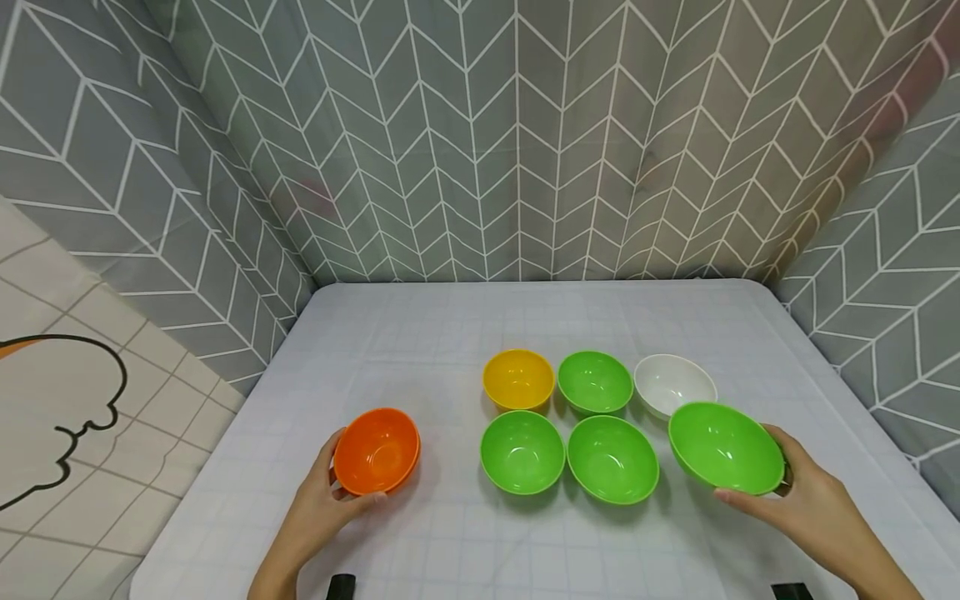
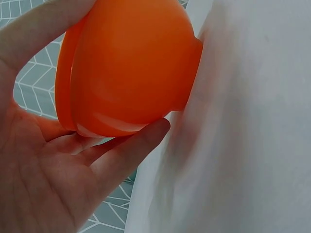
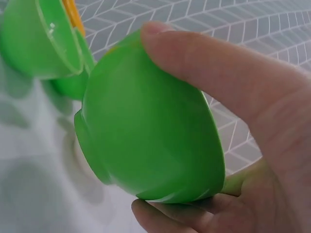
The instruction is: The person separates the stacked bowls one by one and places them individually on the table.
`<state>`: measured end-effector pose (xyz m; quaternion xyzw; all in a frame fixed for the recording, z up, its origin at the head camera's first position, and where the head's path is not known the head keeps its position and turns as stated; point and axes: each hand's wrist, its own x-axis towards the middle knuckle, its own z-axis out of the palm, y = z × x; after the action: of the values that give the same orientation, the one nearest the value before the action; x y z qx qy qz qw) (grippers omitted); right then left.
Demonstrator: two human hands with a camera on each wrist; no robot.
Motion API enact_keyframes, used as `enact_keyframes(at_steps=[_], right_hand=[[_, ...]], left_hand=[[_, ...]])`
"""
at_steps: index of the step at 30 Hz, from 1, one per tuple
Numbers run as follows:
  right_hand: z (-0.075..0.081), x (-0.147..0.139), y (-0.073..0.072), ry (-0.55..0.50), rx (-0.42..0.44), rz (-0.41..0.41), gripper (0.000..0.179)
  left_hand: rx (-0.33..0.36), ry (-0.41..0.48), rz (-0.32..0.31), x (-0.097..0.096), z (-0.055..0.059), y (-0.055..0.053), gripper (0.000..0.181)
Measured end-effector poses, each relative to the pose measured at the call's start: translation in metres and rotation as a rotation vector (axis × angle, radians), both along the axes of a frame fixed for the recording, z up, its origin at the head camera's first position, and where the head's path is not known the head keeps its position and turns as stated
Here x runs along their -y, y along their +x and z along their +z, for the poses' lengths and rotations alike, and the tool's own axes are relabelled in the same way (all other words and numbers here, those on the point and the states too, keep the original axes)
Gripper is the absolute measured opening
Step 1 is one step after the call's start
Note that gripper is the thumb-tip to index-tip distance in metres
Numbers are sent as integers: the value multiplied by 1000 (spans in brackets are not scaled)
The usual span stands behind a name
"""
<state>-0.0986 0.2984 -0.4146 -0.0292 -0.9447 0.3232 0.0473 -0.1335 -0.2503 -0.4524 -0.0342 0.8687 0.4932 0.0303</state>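
An orange bowl (image 1: 377, 452) is gripped by my left hand (image 1: 318, 508) at the left of the table, thumb at its near rim and fingers round its left side. In the left wrist view the orange bowl (image 2: 131, 68) has its foot close to the cloth; whether it touches I cannot tell. My right hand (image 1: 813, 500) holds a green bowl (image 1: 726, 448) by its right side. That bowl tilts and is raised off the table, its base visible in the right wrist view (image 3: 150, 126). Beside it sit two green bowls (image 1: 522, 452) in the front row.
Behind them stand a yellow bowl (image 1: 518, 380), another green bowl (image 1: 595, 382) and a white bowl (image 1: 675, 384), side by side. All are on a table (image 1: 450, 542) with a white cloth. A patterned curtain (image 1: 517, 142) hangs behind it. Two black objects (image 1: 341, 587) show at the near edge.
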Motion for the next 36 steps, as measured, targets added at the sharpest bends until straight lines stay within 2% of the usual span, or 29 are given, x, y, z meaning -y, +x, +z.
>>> enact_keyframes(at_steps=[7, 12, 23, 36], right_hand=[[-15, -4, 2, -23, 48, 5, 104], [-22, -1, 2, -37, 37, 7, 103], [-30, 1, -1, -23, 90, 18, 106], [-39, 3, 0, -66, 74, 33, 108]], left_hand=[[-35, 5, -13, -1, -1, -1, 116], [-38, 12, -17, -1, -2, -2, 115], [-19, 23, -16, -2, -2, -3, 115], [-12, 10, -14, -2, -1, -2, 115]])
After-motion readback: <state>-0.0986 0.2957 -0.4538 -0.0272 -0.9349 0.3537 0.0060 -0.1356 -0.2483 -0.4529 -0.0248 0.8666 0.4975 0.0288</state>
